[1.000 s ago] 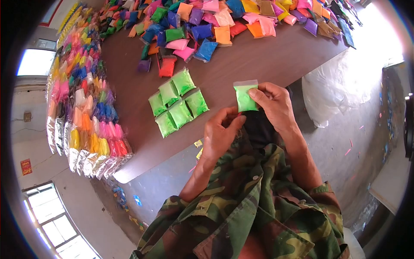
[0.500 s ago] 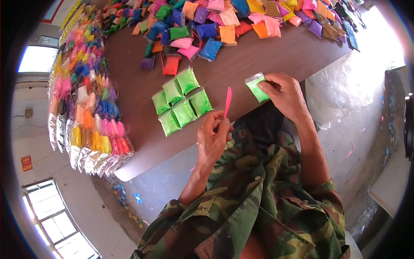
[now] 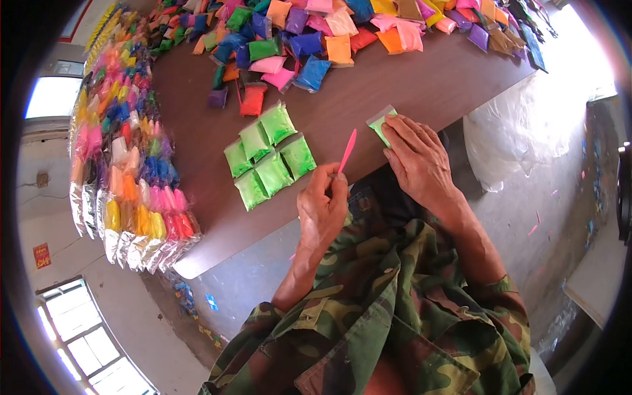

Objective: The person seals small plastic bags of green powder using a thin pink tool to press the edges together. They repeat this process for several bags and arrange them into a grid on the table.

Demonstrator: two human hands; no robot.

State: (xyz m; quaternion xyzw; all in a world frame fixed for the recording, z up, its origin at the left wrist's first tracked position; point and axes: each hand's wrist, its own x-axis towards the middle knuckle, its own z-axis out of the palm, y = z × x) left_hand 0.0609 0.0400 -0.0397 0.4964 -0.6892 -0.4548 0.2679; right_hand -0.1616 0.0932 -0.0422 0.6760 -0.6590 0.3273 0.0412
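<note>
My left hand is closed around the lower end of a pink plastic clay knife, its narrow blade pointing up. My right hand lies with its fingers stretched flat over a small clear packet of light green stuff on the table. Only the packet's upper left part shows; the fingers cover the rest. To the left of both hands, several similar green packets lie side by side in two rows.
Loose packets in many colours are heaped along the far side of the brown table. Rows of long filled bags line its left edge. Clear plastic sheeting hangs beyond the right edge.
My right hand has gone from pinching the green packet by its edge to lying flat on top of it. The left hand keeps the pink knife, hardly moved.
</note>
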